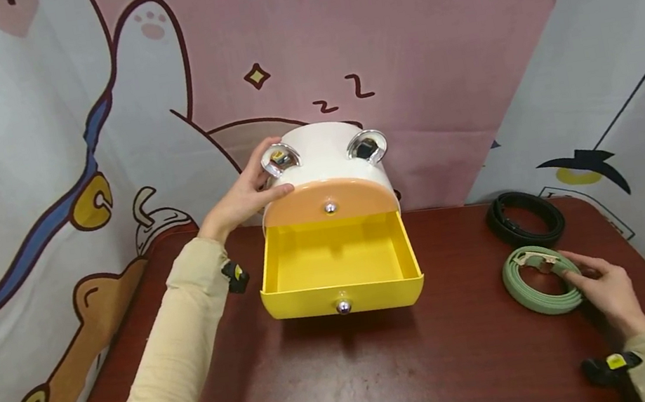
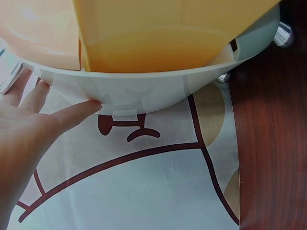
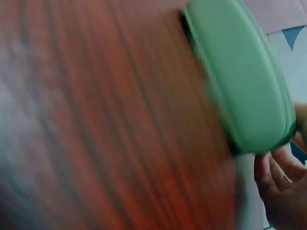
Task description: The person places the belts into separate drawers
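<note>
A white storage box point(image 1: 323, 147) with silver frog-like eyes stands at the back of the table, its yellow lower drawer point(image 1: 343, 297) pulled out with nothing inside. Above it, the orange upper drawer point(image 1: 360, 196) is closed. My left hand point(image 1: 241, 197) rests on the box's left side beside one eye, thumb and fingers spread; in the left wrist view its fingertips touch the white wall point(image 2: 144, 88). At the right, my right hand point(image 1: 609, 291) pinches the edge of a coiled green belt point(image 1: 545, 306) between thumb and fingers. The right wrist view shows that green coil point(image 3: 240, 72) tilted, its near side blurred.
Just behind the green belt lies a coiled black belt point(image 1: 529, 241). The dark red wooden table point(image 1: 452, 364) meets cartoon-printed cloth point(image 1: 395, 25) at the back and both sides.
</note>
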`<state>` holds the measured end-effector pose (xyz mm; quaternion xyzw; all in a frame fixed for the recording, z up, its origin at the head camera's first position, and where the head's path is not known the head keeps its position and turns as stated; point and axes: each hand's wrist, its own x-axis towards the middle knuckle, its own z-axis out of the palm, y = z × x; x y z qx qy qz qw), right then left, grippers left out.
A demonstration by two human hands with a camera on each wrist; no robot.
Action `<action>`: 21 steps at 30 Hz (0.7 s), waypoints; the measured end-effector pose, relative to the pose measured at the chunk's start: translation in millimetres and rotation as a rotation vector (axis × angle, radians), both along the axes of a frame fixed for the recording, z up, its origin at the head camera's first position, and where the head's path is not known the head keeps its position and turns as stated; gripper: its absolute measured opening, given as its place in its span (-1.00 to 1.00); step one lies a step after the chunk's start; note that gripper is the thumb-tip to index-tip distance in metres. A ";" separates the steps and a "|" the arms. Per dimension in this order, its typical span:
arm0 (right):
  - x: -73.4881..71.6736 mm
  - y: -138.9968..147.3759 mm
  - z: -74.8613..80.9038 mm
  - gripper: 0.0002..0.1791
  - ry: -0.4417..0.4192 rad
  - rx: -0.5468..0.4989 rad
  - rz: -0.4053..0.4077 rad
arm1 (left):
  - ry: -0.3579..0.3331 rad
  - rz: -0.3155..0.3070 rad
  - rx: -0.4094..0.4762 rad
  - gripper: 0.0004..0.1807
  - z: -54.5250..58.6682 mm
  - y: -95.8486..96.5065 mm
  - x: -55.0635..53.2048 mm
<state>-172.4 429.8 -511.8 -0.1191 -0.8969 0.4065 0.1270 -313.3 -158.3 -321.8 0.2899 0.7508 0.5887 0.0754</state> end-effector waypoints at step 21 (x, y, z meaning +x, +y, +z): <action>-12.4 -59.9 5.8 -0.56 0.078 -0.007 -0.013 | -0.015 -0.003 -0.020 -0.12 15.4 1.7 15.1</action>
